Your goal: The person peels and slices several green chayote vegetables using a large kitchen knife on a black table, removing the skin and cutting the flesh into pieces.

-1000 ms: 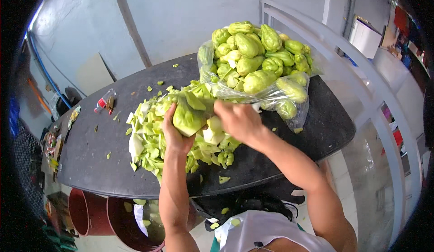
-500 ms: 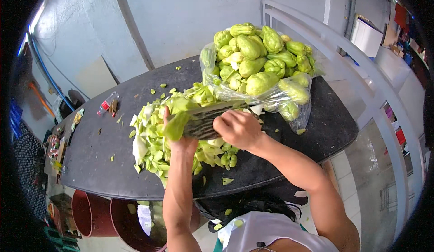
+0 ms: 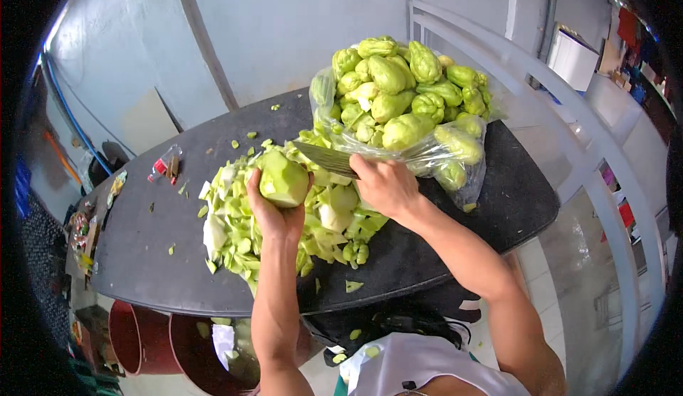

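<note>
A partly peeled green chayote point(image 3: 283, 180) rests in my left hand point(image 3: 276, 217), its fingers closed around it. My right hand point(image 3: 386, 186) grips a broad-bladed knife point(image 3: 325, 159); the blade points left, just beside the chayote and apart from it, and the handle is hidden in my fist. Beneath both hands spreads a heap of pale green peelings and cut chayote pieces point(image 3: 245, 243). Behind my right hand, a clear plastic bag point(image 3: 427, 156) lies spilled wide, with many whole chayotes point(image 3: 408, 132) piled in it.
All this lies on a dark table point(image 3: 149, 247) with a curved edge. A small red-labelled plastic wrapper point(image 3: 162, 166) sits at its left. Dark red tubs point(image 3: 139, 335) stand below the near edge. A white metal railing point(image 3: 597, 175) runs along the right.
The knife has come away from the chayote and swung to the right, its blade now tilted. My left hand has turned the chayote, showing a pale, peeled side.
</note>
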### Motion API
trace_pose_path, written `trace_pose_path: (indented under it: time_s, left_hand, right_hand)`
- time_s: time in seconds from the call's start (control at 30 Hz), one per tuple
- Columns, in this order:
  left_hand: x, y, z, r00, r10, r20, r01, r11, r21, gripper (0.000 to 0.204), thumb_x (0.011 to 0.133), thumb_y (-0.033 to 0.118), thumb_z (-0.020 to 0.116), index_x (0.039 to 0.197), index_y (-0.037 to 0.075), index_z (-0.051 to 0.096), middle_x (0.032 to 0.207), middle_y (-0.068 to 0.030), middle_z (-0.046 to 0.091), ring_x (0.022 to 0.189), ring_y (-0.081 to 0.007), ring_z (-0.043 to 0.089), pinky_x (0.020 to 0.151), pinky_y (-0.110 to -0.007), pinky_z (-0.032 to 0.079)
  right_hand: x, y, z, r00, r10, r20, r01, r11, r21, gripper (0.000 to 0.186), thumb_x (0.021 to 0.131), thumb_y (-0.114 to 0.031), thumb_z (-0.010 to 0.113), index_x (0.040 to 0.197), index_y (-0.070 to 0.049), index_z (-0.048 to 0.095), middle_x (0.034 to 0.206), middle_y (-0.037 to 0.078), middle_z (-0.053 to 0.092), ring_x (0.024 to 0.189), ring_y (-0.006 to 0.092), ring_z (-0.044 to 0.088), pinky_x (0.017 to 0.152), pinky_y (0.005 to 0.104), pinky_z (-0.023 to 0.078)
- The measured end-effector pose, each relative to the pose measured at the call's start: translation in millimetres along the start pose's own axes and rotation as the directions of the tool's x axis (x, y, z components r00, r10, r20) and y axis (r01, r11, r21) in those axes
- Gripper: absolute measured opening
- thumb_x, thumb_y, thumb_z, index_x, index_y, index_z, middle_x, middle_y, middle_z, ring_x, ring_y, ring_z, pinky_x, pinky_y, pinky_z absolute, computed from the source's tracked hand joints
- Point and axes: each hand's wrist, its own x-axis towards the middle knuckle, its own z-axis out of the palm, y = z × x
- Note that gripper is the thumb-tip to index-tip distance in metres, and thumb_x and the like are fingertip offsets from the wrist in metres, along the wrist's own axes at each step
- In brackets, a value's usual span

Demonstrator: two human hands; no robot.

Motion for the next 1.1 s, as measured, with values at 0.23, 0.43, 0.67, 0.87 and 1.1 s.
trace_pose_path:
  time_s: [0.23, 0.43, 0.67, 0.87, 1.1]
  left_hand:
    - [-5, -5, -14, 0.977, -0.083, 0.194, 0.066, 0.993, 0.094, 0.047, 0.093, 0.049, 0.046, 0.118, 0.011, 0.058, 0.117, -0.0105, 0.063, 0.110, -0.0263, 0.058, 0.097, -0.046, 0.046]
    - [-10, -2, 5, 0.996, -0.070, 0.052, 0.064, 0.992, 0.109, 0.047, 0.092, 0.044, 0.045, 0.124, 0.012, 0.057, 0.121, -0.0081, 0.061, 0.108, -0.0265, 0.059, 0.093, -0.050, 0.044]
    - [-5, -3, 4, 0.989, -0.100, 0.109, 0.098, 0.995, 0.021, 0.049, 0.094, 0.042, 0.042, 0.127, 0.008, 0.055, 0.120, -0.0117, 0.061, 0.107, -0.0278, 0.060, 0.094, -0.049, 0.046]
    - [2, -6, -2, 0.999, -0.049, 0.010, 0.049, 0.997, -0.052, 0.047, 0.094, 0.043, 0.044, 0.122, 0.007, 0.057, 0.120, -0.0130, 0.061, 0.105, -0.0302, 0.059, 0.094, -0.050, 0.045]
    - [-2, -5, -21, 0.995, -0.015, 0.099, 0.021, 0.998, -0.061, 0.046, 0.090, 0.048, 0.053, 0.109, 0.007, 0.065, 0.107, -0.0088, 0.068, 0.101, -0.0257, 0.063, 0.094, -0.042, 0.049]
  right_hand:
    - [-3, -39, -7, 0.892, -0.327, -0.311, 0.371, 0.924, 0.091, 0.013, 0.083, -0.012, 0.060, 0.085, -0.011, 0.048, 0.052, 0.002, 0.044, 0.049, 0.0200, 0.061, 0.041, 0.0367, 0.050]
    - [-4, -8, 2, 0.987, 0.016, 0.163, -0.036, 0.992, 0.124, 0.009, 0.085, -0.007, 0.054, 0.091, -0.008, 0.048, 0.060, 0.012, 0.063, 0.048, 0.0274, 0.064, 0.039, 0.0399, 0.049]
    - [11, -9, -10, 0.959, 0.147, 0.244, -0.154, 0.988, 0.009, 0.024, 0.087, -0.006, 0.053, 0.111, -0.005, 0.050, 0.059, 0.014, 0.062, 0.053, 0.0284, 0.067, 0.045, 0.0391, 0.053]
    - [-3, -18, -9, 0.999, -0.021, -0.026, 0.024, 0.994, 0.108, 0.014, 0.079, 0.000, 0.058, 0.090, -0.004, 0.050, 0.057, 0.013, 0.059, 0.052, 0.0303, 0.064, 0.046, 0.0399, 0.053]
    - [-1, -47, -14, 0.890, -0.389, -0.238, 0.391, 0.920, -0.043, 0.016, 0.077, -0.014, 0.061, 0.087, -0.010, 0.050, 0.064, 0.000, 0.049, 0.061, 0.0153, 0.062, 0.050, 0.0297, 0.053]
